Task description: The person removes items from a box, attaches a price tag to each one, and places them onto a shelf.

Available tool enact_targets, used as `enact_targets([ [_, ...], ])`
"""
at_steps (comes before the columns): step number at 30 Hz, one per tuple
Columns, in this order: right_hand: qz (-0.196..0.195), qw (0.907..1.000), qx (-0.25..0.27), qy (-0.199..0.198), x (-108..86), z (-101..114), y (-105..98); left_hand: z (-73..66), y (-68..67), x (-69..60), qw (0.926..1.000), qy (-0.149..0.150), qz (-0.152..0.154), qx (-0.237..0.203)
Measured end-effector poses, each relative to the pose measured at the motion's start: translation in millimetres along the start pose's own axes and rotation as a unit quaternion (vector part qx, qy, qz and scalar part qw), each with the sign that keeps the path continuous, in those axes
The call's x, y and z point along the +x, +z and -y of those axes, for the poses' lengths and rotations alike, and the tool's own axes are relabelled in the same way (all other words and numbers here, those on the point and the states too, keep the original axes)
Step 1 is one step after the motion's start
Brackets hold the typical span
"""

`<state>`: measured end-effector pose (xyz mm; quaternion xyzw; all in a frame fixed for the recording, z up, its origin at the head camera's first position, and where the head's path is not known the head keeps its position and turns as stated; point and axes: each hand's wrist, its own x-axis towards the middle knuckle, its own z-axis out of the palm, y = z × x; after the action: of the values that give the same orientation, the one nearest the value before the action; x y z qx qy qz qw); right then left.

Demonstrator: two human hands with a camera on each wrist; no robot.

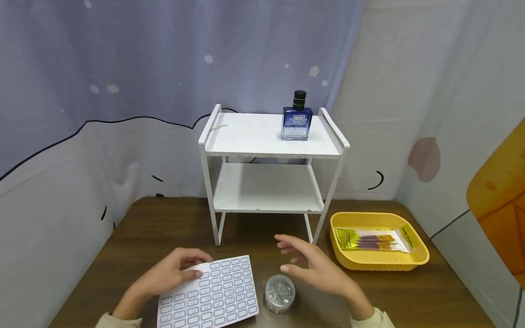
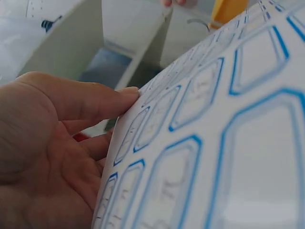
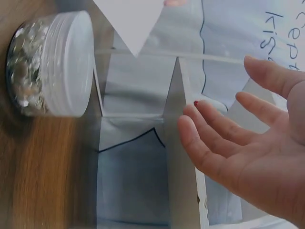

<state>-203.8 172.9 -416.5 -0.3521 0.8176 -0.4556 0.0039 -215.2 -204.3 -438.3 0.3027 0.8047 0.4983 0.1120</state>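
We pinch the left edge of a white rectangular sheet of blue-outlined labels (image 1: 223,296) between the thumb and fingers of our left hand (image 1: 172,273), over the dark brown wooden desk (image 1: 119,259). Our right hand (image 1: 317,269) is empty, its fingers spread apart, near a round clear plastic jar of glittering pieces (image 1: 280,294) standing just right of the sheet.

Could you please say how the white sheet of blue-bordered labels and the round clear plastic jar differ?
The white label sheet is flat and rectangular, while the round clear plastic jar is squat and cylindrical. The left hand holds the larger sheet; the smaller jar stands untouched on the brown table. Both are in front of the white two-tier rack.
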Motion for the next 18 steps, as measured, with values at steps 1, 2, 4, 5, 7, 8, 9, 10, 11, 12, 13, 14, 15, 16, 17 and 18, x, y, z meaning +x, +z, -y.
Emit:
enact_targets([
  [1,0.006,1.0,0.007,-0.002,0.6,1,1,-3.8,3.1,4.4,0.9999,0.01,0.006,-0.007],
  [2,0.012,0.9998,0.013,-0.002,1.0,2,3,-7.4,6.3,9.0,0.9996,0.019,0.013,-0.017],
  [4,0.025,0.9994,0.024,-0.003,1.5,3,6,-13.4,12.7,18.0,0.9983,0.034,0.028,-0.039],
  [5,0.031,0.9991,0.03,-0.003,1.5,3,7,-15.7,15.8,22.4,0.9972,0.042,0.036,-0.051],
  [7,0.043,0.9982,0.041,-0.001,1.1,2,9,-19.8,21.6,29.8,0.9946,0.056,0.05,-0.072],
  [8,0.048,0.9978,0.047,-0.002,1.0,2,10,-21.7,24.1,32.9,0.9931,0.062,0.056,-0.082],
  [9,0.053,0.9972,0.053,-0.003,0.9,1,11,-23.4,26.3,35.3,0.9917,0.069,0.06,-0.09],
  [10,0.058,0.9965,0.06,-0.003,0.7,0,11,-25.0,28.2,37.5,0.9904,0.075,0.063,-0.097],
  [11,0.062,0.9958,0.067,-0.003,0.5,-2,12,-26.4,29.8,39.3,0.9893,0.079,0.065,-0.104],
  [12,0.065,0.995,0.076,-0.001,0.4,-3,12,-27.8,31.0,40.7,0.9882,0.084,0.066,-0.11],
  [13,0.067,0.9939,0.087,0.001,0.3,-5,12,-29.0,32.1,41.9,0.987,0.089,0.067,-0.116],
  [14,0.071,0.9922,0.103,0.005,0.3,-6,12,-30.0,32.9,42.9,0.9861,0.091,0.067,-0.121],
  [15,0.075,0.9896,0.123,0.01,0.3,-8,11,-31.1,33.6,43.7,0.9852,0.093,0.068,-0.127],
  [16,0.078,0.9866,0.142,0.014,0.2,-10,11,-32.2,34.3,44.5,0.9843,0.094,0.069,-0.133],
  [17,0.082,0.9828,0.165,0.018,0.1,-11,11,-32.9,34.8,45.2,0.9834,0.095,0.07,-0.138],
  [18,0.086,0.9788,0.185,0.019,0.1,-12,11,-33.5,35.5,46.0,0.9828,0.095,0.071,-0.142],
])
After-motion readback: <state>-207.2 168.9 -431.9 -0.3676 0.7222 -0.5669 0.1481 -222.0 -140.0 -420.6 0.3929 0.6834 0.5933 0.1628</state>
